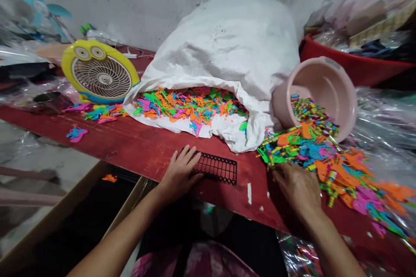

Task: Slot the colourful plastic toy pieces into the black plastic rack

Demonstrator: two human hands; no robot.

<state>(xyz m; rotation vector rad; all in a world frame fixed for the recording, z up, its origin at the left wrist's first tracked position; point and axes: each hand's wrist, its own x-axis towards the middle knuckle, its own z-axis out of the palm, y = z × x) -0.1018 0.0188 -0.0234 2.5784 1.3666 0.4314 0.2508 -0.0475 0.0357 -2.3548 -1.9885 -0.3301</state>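
My left hand lies with fingers stretched out over the left end of a black plastic lattice strip, which rests flat on the red tabletop. My right hand is at the near edge of a loose pile of small, bright plastic toy pieces in orange, green, blue and pink. Its fingers curl downward and their tips are hidden, so what they hold cannot be made out. Small striped, shiny tube-like pieces spill into that pile from a pink bucket tipped on its side.
A big white sack lies behind, its mouth showing many coloured pieces. To the left stand a yellow fan and a metal cup. An open cardboard box sits below the table's front edge. A red tub is at the right.
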